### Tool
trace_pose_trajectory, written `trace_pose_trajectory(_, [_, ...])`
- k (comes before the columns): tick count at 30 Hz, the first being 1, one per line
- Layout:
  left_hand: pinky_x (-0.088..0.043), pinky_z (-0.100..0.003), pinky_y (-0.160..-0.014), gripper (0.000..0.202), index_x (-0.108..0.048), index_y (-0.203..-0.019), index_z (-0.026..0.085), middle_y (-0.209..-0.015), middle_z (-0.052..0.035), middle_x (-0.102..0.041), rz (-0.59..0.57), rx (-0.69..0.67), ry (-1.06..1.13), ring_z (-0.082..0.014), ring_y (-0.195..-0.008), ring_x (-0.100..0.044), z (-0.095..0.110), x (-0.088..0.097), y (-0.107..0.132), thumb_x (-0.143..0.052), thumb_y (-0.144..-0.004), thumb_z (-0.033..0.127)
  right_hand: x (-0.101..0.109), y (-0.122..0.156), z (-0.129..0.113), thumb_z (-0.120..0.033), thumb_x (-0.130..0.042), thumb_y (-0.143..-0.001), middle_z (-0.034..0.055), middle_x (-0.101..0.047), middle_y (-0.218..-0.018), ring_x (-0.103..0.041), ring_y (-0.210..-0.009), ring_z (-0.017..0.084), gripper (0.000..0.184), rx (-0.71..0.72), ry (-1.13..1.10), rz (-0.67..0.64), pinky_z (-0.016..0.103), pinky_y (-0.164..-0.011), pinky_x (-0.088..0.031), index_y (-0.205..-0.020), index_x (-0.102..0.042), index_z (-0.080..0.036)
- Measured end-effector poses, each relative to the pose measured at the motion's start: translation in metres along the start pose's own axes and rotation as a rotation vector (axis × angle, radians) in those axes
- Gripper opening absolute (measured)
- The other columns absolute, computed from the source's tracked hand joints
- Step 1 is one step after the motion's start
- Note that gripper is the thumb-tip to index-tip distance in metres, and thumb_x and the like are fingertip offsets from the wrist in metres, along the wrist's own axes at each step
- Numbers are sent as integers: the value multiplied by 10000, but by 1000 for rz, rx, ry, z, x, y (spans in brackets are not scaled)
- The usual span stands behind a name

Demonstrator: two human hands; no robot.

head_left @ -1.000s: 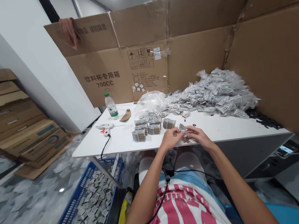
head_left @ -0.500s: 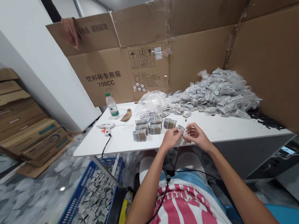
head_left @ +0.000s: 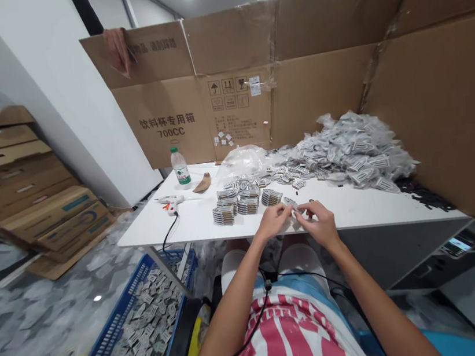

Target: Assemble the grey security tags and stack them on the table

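Observation:
Over the front edge of the white table, my left hand (head_left: 275, 221) is closed, pinching a small flat grey-and-white piece (head_left: 290, 201) between thumb and fingers. My right hand (head_left: 320, 223) meets it there, its thumb and fingers closed at the piece's near side. A small dark bit (head_left: 311, 200) shows by the right fingers; its kind is too small to tell. Just left of my hands stands a row of matching pieces (head_left: 271, 197), with more stacks (head_left: 224, 215) beyond it.
A heap of bagged pieces (head_left: 358, 147) lies at the right, near black parts (head_left: 427, 195). A glue gun (head_left: 171, 205) and bottle (head_left: 181, 168) stand at the left. Cardboard walls (head_left: 317, 86) enclose the back. A blue basket (head_left: 105, 341) of pieces sits below left.
My right fingers have closed in toward the piece, and the piece has tilted lower. The view has shifted slightly; the stacks look unchanged.

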State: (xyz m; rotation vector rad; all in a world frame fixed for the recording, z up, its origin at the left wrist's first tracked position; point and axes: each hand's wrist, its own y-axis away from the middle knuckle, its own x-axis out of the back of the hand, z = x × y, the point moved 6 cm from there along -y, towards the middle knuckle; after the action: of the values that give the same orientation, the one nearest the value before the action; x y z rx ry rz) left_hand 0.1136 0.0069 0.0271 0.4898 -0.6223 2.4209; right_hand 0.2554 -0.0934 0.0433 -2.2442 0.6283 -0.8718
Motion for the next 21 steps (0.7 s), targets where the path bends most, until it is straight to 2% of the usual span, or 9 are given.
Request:
trace_pose_trajectory(4, [-427,-263,-728,479,-739,-866,169,-822,-27,-717,-42,-38,-58,-166,-778,-601,5,-3,1,-489,-1027,545,14,-14,-2,-400,-699,-965,64,-700,-861,-563,-709,231,148,-6,-10,48,382,-697,-472,-977,-739,-258])
trace_pose_trajectory(8, [-418,-279,-704,360,-743,-873,180,-800,-35,-726,-80,-41,-182,-182,-741,-618,5,-7,1,-525,-1003,436,9,-43,-15,-375,-702,-956,63,-727,-910,-577,-718,218,132,32,-76,-68,361,-681,-469,-977,-745,-251])
trace_pose_trajectory(12, [-455,-299,-728,292,-771,-980,186,-895,-65,-773,-93,-22,-236,-222,-796,-666,0,-10,2,-552,-977,379,-22,-78,-35,-343,-708,-943,63,-749,-944,-596,-782,226,109,143,-66,-273,355,-738,-468,-959,-747,-243])
trace_pose_trajectory(15, [-486,-315,-744,313,-779,-1038,186,-985,-85,-792,-69,6,-225,-250,-852,-688,-5,-10,3,-567,-974,408,-52,-100,-49,-276,-723,-912,54,-738,-917,-599,-800,221,59,226,-30,-399,338,-768,-456,-940,-744,-229])
trace_pose_trajectory(18, [-500,-334,-743,331,-781,-1056,179,-964,-90,-789,-62,12,-215,-252,-816,-675,-5,-11,2,-560,-980,413,-79,-114,-60,-191,-720,-874,34,-722,-881,-603,-809,207,59,313,0,-500,312,-780,-435,-923,-742,-216])
trace_pose_trajectory(21, [-518,-354,-794,303,-782,-1043,182,-974,-89,-788,-70,-11,-193,-256,-840,-670,-1,-11,3,-560,-972,376,-99,-121,-64,-150,-706,-871,24,-724,-883,-606,-809,197,94,338,33,-559,294,-784,-424,-930,-744,-211])
